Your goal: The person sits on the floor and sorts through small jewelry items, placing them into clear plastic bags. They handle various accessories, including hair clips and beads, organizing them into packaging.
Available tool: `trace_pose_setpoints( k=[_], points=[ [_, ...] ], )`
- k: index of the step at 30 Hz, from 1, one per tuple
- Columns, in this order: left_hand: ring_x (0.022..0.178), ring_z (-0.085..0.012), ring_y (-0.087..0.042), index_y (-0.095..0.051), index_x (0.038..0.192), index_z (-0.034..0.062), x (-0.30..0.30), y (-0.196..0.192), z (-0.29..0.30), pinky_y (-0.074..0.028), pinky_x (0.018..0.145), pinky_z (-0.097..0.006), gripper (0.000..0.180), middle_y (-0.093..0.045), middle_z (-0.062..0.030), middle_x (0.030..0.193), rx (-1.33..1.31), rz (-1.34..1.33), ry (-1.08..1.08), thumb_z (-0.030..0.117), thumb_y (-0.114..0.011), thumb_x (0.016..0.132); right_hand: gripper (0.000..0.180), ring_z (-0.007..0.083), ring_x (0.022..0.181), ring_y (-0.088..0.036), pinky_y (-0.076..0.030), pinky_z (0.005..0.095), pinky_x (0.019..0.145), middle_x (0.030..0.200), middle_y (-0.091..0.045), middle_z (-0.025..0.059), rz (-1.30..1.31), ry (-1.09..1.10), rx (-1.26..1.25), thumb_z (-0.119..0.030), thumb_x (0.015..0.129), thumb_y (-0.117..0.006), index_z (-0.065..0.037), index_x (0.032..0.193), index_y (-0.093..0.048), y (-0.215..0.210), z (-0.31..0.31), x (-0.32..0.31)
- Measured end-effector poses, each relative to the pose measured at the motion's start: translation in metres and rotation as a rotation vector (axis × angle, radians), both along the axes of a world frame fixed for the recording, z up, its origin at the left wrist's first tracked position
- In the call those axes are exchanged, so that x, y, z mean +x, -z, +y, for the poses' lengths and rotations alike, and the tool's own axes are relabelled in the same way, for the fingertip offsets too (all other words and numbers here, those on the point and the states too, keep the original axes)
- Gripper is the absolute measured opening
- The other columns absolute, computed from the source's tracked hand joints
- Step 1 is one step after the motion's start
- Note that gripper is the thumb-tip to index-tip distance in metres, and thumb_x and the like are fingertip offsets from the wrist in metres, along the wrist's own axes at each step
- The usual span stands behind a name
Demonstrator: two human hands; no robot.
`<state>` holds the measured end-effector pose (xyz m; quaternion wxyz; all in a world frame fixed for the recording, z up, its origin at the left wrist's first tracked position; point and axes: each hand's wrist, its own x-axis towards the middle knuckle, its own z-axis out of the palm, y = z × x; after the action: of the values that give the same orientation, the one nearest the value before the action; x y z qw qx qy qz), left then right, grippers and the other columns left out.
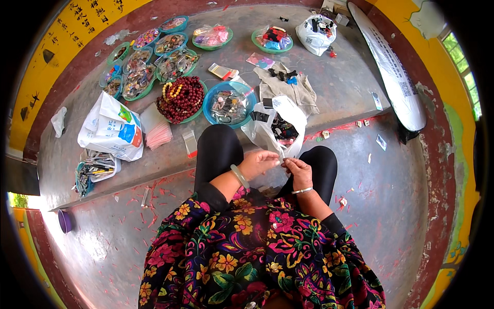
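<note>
Between my knees stands an open white plastic bag (294,114) with small dark items (284,129) inside. My left hand (259,164) is at its near side, fingers stretched toward my right hand, with nothing I can make out in them. My right hand (299,172) is closed in a pinch beside the left fingertips, at the bag's lower edge. Whatever it pinches is too small to name. Just beyond my left knee sits a blue basin (208,109) of bagged small trinkets.
Dark red bead strings (180,105) fill a green basin. More basins of bagged goods stand farther left. A large white bag (105,129) and a basket of pens (95,167) lie left. A beige cloth (303,92) lies ahead. The raised ledge's edge crosses before me.
</note>
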<state>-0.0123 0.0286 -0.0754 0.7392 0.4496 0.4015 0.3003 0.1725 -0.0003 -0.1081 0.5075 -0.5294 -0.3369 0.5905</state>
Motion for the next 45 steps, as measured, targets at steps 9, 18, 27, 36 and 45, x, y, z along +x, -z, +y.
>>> trace_pose_setpoints(
  k=[9, 18, 27, 36, 45],
  points=[
    [0.074, -0.0108, -0.061, -0.057, 0.096, -0.0004, 0.002, 0.024, 0.001, -0.043, 0.045, -0.019, 0.017, -0.062, -0.0053, 0.082, 0.068, 0.13, 0.024, 0.011, -0.056, 0.083, 0.01, 0.0075, 0.065, -0.054, -0.04, 0.0209, 0.059, 0.075, -0.064, 0.0032, -0.074, -0.087, 0.048, -0.01, 0.078, -0.062, -0.002, 0.082, -0.066, -0.007, -0.002, -0.001],
    [0.08, -0.0158, -0.062, -0.057, 0.088, -0.0011, 0.003, 0.019, -0.002, -0.051, 0.058, -0.023, 0.011, -0.061, -0.0074, 0.085, -0.068, 0.047, 0.013, 0.008, -0.056, 0.083, 0.007, 0.0065, 0.062, -0.051, -0.039, 0.0203, 0.058, 0.071, -0.063, 0.0006, -0.004, -0.176, -0.013, -0.01, 0.076, -0.064, -0.003, 0.078, -0.065, -0.004, 0.0, 0.001],
    [0.085, -0.016, -0.06, -0.054, 0.102, -0.0004, 0.003, 0.027, 0.002, -0.051, 0.069, -0.026, 0.022, -0.058, -0.0072, 0.093, -0.211, -0.137, 0.041, 0.008, -0.058, 0.082, 0.003, 0.0059, 0.062, -0.05, -0.039, 0.0196, 0.059, 0.068, -0.061, -0.0004, -0.004, -0.144, -0.007, -0.006, 0.075, -0.064, -0.003, 0.075, -0.065, -0.007, -0.002, 0.0],
    [0.09, -0.0127, -0.057, -0.05, 0.112, 0.0016, 0.007, 0.017, -0.002, -0.05, 0.067, -0.025, 0.031, -0.057, -0.0042, 0.1, -0.135, -0.041, 0.15, 0.015, -0.055, 0.085, 0.003, 0.0068, 0.064, -0.052, -0.039, 0.0193, 0.061, 0.07, -0.061, 0.0012, 0.052, -0.187, 0.009, 0.0, 0.074, -0.062, -0.001, 0.072, -0.062, -0.016, -0.002, -0.004],
    [0.088, -0.0138, -0.057, -0.051, 0.107, -0.0013, 0.007, 0.019, -0.001, -0.052, 0.063, -0.026, 0.028, -0.058, -0.0059, 0.096, -0.134, -0.055, 0.119, 0.013, -0.054, 0.084, 0.009, 0.0075, 0.061, -0.051, -0.039, 0.0202, 0.06, 0.067, -0.06, 0.0023, 0.072, -0.168, -0.003, 0.0, 0.074, -0.064, -0.002, 0.067, -0.058, -0.019, -0.001, -0.007]
  ],
)
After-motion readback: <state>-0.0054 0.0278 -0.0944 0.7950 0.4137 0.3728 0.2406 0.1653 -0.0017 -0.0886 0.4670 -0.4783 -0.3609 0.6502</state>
